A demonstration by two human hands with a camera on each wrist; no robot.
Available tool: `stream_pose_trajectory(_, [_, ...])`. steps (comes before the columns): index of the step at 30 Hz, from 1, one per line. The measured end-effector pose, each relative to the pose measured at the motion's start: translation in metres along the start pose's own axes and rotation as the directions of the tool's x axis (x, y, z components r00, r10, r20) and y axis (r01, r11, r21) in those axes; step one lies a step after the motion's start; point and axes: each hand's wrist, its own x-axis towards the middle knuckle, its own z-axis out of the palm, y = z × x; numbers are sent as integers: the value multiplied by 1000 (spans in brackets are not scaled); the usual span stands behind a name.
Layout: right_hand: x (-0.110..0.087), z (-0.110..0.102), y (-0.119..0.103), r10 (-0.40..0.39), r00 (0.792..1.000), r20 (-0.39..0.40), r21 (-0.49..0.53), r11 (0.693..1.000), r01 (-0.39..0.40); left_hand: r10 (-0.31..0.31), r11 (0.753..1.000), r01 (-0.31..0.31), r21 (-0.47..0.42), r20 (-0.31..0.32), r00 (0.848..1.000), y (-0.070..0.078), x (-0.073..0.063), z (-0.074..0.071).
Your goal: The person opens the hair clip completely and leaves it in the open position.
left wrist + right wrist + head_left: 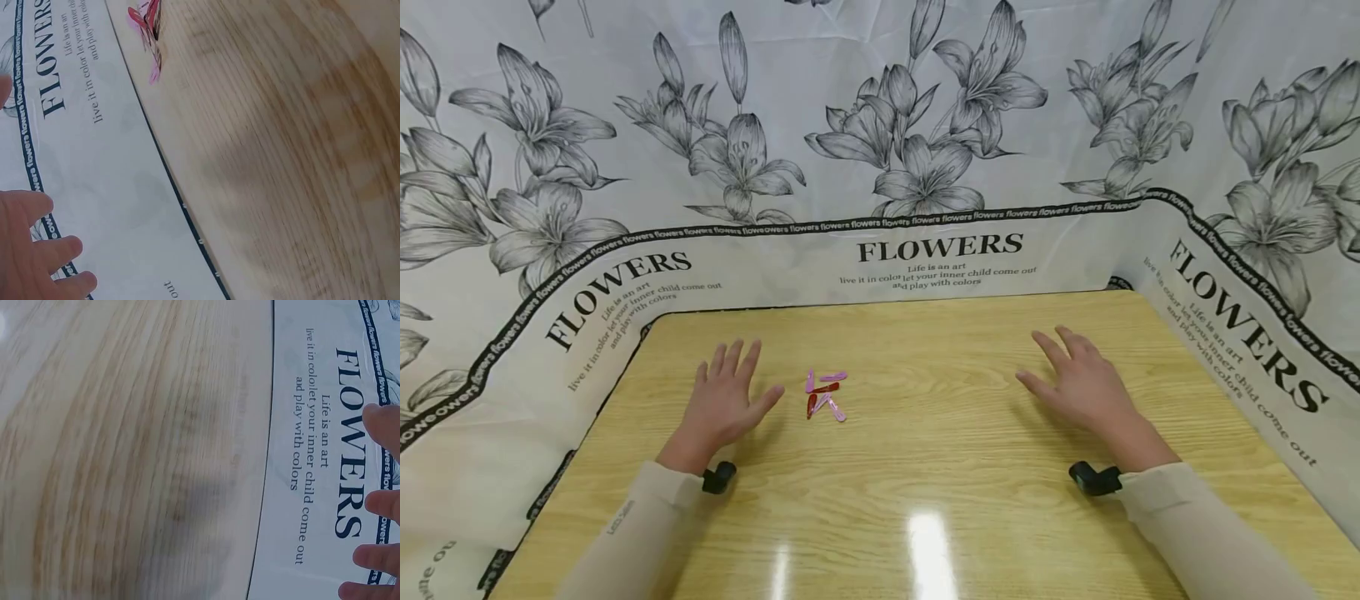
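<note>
Several small snap hair clips, pink and red, lie in a loose cluster on the wooden table (925, 375). One red clip (826, 388) lies across the middle, with a pink clip (809, 382) to its left. My left hand (722, 408) is to the left of the clips, fingers spread and holding nothing. Far to their right, my right hand (1086, 387) hovers over the table with its fingers apart, also holding nothing. At the top of the left wrist view the clips (150, 22) appear bunched and blurred. The right wrist view shows only fingertips, table and cloth.
A white cloth (940, 275) printed with flowers and lettering stands around the back and both sides of the table. Each wrist carries a black camera mount, the left mount (719, 477) and the right mount (1093, 479). Bright reflections lie on the near tabletop.
</note>
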Motion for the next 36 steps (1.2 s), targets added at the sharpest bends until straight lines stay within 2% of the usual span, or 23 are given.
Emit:
stream_pose_trajectory(7, [2,1,-14,-28,999,-17,0,1000,28,16,1000,-16,9,-20,1000,4,-1,3])
stream_pose_trajectory(18, [4,13,-35,-87,994,-67,-19,996,86,43,998,-43,36,-12,999,14,-5,11])
stream_pose_trajectory(25, [7,17,-48,-121,988,-92,-36,992,118,59,998,-58,23,-17,998,18,-6,15])
stream_pose_trajectory(36, [9,28,-65,-141,986,-85,0,990,141,89,995,-88,36,-34,995,23,-5,22])
